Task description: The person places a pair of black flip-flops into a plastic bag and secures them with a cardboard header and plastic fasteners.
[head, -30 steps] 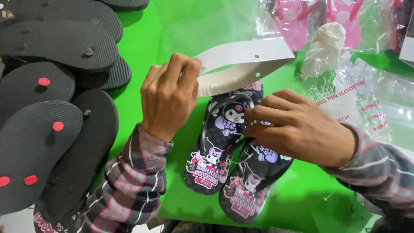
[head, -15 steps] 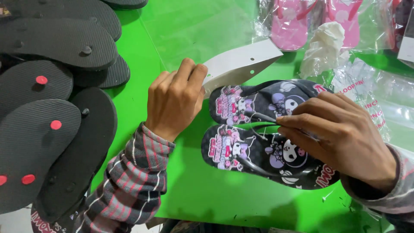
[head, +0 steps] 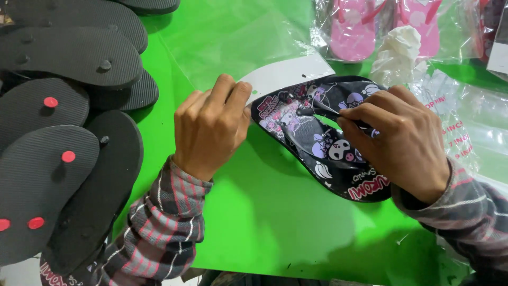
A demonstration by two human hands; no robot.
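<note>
Two hands are holding a printed black flip-flop pair against a white card on the green counter.

The left hand (head: 211, 127) is curling closed, pinching the white card (head: 286, 79) to steady it. The right hand (head: 405, 140) is gripping the straps, keeping the flip-flop pair (head: 317, 137) stacked and tilted beside the card. Black soles (head: 69, 132) are lying piled at left; bagged pink sandals (head: 365, 26) behind.

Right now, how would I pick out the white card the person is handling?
Start at the bright green table. Near its middle, the left hand pinches a white card header beside the black cartoon-print flip-flops. It is the only flat, plain white piece, lying partly under clear plastic.
</note>
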